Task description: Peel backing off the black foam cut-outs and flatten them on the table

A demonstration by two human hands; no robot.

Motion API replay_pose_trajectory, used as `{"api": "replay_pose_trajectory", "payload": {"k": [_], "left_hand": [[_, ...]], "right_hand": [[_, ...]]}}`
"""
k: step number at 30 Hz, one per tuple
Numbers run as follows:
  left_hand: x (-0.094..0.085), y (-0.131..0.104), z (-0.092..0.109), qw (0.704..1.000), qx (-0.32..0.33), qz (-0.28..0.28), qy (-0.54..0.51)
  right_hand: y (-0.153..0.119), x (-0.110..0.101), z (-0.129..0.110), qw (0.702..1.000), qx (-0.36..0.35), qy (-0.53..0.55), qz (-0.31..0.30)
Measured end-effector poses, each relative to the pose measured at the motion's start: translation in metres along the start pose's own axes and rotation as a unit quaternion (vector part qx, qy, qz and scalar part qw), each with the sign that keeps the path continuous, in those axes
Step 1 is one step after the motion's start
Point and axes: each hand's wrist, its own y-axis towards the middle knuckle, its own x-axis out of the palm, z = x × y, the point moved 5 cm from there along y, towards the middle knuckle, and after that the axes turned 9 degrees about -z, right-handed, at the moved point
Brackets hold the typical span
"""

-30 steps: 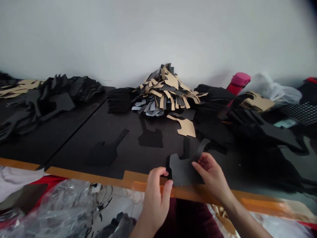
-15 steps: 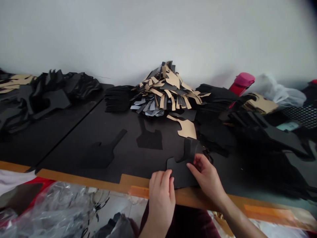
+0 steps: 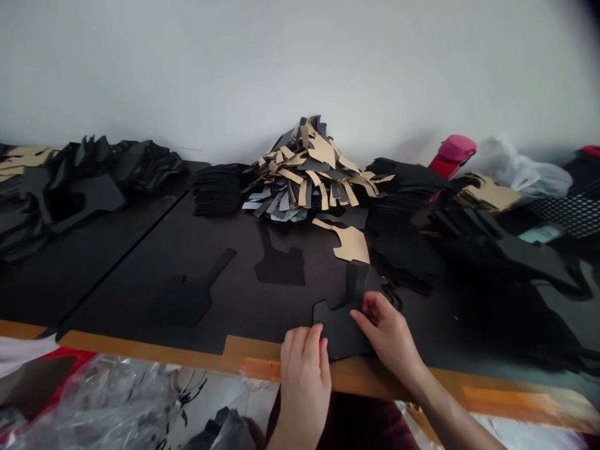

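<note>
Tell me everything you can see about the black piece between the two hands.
The black piece looks thin, matte and flexible, perhaps foam or card, with a broad body, a curved notch and a strip pointing away. It lies flat near the front edge of the table, the left hand and right hand touching opposite sides.

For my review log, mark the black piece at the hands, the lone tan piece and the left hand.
Black piece (image 3: 344,330): head view, on its wide body.
Lone tan piece (image 3: 353,244): head view, on its wide body.
Left hand (image 3: 304,375): head view, on its back.
</note>
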Motion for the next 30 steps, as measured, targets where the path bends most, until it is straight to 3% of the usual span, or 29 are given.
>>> {"api": "replay_pose_trajectory", "payload": {"k": [20,30], "left_hand": [[-0.002,0.008,0.001,0.998,-0.005,-0.043,0.036],[-0.011,0.017,-0.014,0.987,-0.016,-0.161,-0.018]], "right_hand": [[0.001,-0.001,-0.004,1.0,0.001,-0.021,-0.001],[0.001,-0.003,-0.009,0.999,-0.01,-0.032,0.008]]}}
